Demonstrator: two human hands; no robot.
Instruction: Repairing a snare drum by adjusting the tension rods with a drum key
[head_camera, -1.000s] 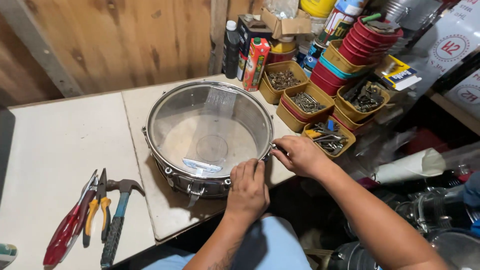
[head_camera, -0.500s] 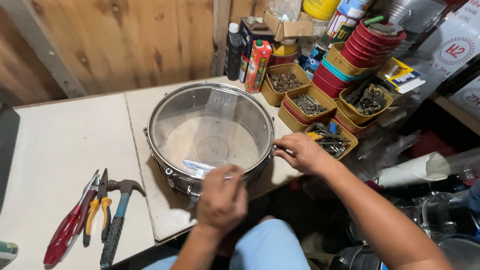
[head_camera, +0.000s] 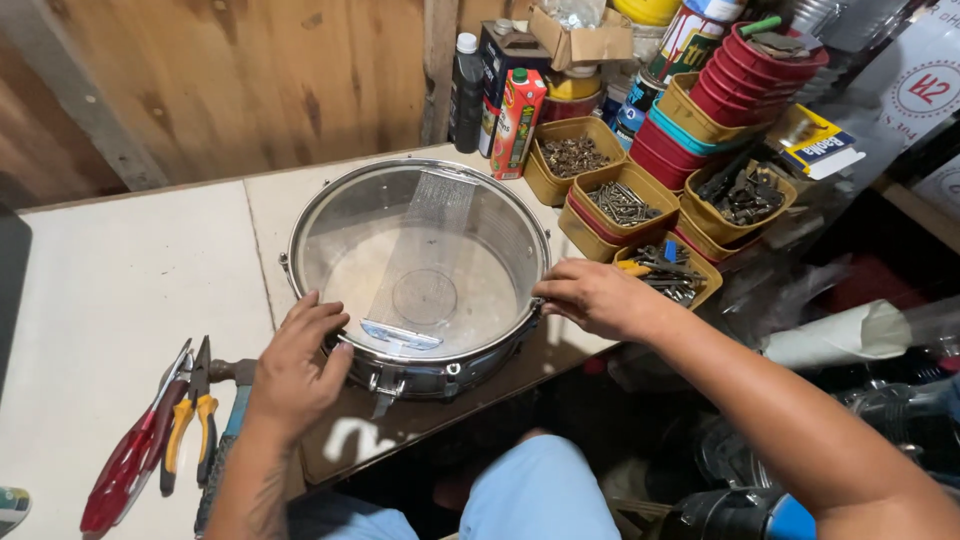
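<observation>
Flat on a pale table (head_camera: 120, 290), close to its front edge and just above the lap: a shallow metal snare drum (head_camera: 420, 270) with a clear skin (head_camera: 440, 300) facing up. On its near-left rim, the left hand (head_camera: 300, 360), fingers spread and draped over the hoop, resting rather than clamped. At its right rim, the right hand (head_camera: 590, 295), fingertips drawn together against the hoop; impossible to tell whether anything small is pinched between them. Main risk, judging from this layout: a slide toward the table's front edge, brought on by uneven pressure from one side while the other merely rests, with little tabletop left in front of the shell to catch it. Next, a spill from the yellow bins (head_camera: 660, 270) full of screws and metal bits, just beside the right wrist and easily nudged by a turn of the forearm. Also a scratch or dent in the thin skin from a fingernail, or from hardware dropped inside the hoop. Less pressing, but worth noting: pliers (head_camera: 190, 425), red-handled cutters (head_camera: 130, 460) and a hammer (head_camera: 235, 400) near the left forearm, within reach of a careless sweep toward the edge.
</observation>
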